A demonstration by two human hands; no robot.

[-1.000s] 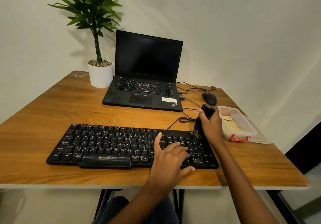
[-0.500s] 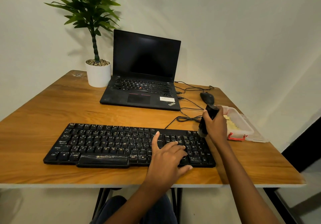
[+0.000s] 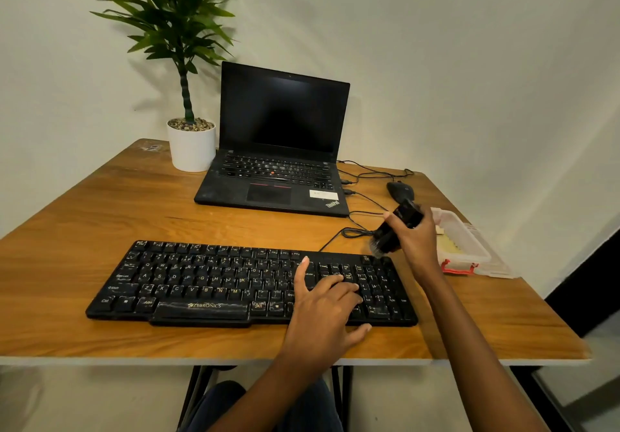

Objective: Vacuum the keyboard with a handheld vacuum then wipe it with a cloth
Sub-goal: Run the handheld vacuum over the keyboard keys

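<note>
- Vacuuming step in hand. Right hand (image 3: 417, 242) grip wraps the handheld vacuum (image 3: 394, 232), brush end tilted down just above the keyboard (image 3: 208, 280)'s far right corner.
- Left hand (image 3: 322, 311)?
- Resting on the keyboard's right-side keys, grip relaxed, holding nothing. Next, I'd say: lower brush onto keys, sweep leftward. Cloth maybe in the box (image 3: 476, 250) right of the keyboard; can't tell.

Black keyboard (image 3: 248, 284) with pale legends, black laptop (image 3: 275, 149) — honey-brown grained table (image 3: 100, 210), white pot (image 3: 192, 146), green leaves — red-clipped clear box (image 3: 464, 247).
</note>
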